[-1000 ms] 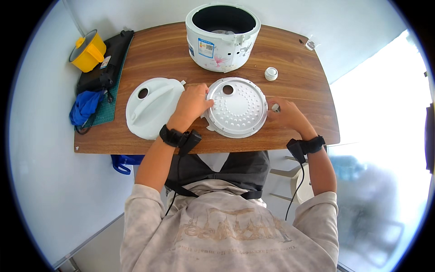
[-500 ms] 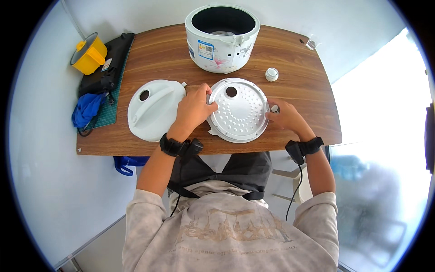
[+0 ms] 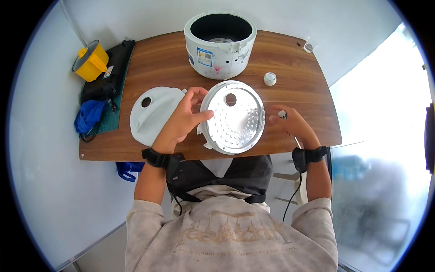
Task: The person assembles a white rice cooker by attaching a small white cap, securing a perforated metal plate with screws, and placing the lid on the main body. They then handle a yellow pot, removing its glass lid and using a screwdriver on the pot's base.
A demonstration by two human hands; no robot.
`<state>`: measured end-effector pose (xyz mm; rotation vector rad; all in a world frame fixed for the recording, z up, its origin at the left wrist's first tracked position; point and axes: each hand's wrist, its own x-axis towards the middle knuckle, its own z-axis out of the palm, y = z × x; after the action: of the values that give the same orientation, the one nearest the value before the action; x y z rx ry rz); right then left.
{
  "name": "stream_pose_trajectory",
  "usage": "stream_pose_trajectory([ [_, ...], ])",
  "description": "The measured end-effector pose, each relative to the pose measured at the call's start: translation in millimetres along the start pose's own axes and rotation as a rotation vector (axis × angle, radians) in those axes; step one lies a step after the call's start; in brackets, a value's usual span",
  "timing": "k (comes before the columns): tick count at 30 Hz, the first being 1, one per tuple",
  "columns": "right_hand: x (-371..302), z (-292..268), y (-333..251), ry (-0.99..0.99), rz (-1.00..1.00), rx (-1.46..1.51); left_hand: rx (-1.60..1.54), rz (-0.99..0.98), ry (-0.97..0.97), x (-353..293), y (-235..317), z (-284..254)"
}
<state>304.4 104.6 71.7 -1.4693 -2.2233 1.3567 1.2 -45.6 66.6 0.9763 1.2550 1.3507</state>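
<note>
My left hand (image 3: pixel 186 113) grips the left edge of a round rice cooker lid part (image 3: pixel 235 129) with a dimpled silver plate, a white rim and one round hole. That part is tilted, its left side raised off the table. Partly behind my left hand and forearm lies a white outer lid cover (image 3: pixel 147 120) with a moulded handle and a round hole. Just right of the plate, my right hand (image 3: pixel 294 123) is closed, apart from it, around a slim object with a white and dark end (image 3: pixel 282 114). Most of that object is hidden in my fingers.
A white rice cooker body (image 3: pixel 219 56) stands open at the back of the wooden table (image 3: pixel 149 52). A small white round cap (image 3: pixel 270 79) sits to its right. On the left are a yellow pot (image 3: pixel 92 63), a black case (image 3: pixel 97 90) and a blue cloth (image 3: pixel 89 117).
My left hand has raised and tilted the silver-plated lid part, which lay flatter before. My right hand has moved off its right edge and slightly toward me, keeping the slim object.
</note>
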Motion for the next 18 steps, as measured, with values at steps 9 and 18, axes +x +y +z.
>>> stream_pose_trajectory([
  [9, -7.2, -5.2, -22.5, -0.261, -0.013, 0.834, 0.738, 0.589, -0.093, -59.8, 53.1, 2.0],
  [18, -16.6, 13.8, -39.1, -0.141, -0.07, 0.596, 0.941, 0.813, -0.206, -81.9, 59.0, -8.6],
])
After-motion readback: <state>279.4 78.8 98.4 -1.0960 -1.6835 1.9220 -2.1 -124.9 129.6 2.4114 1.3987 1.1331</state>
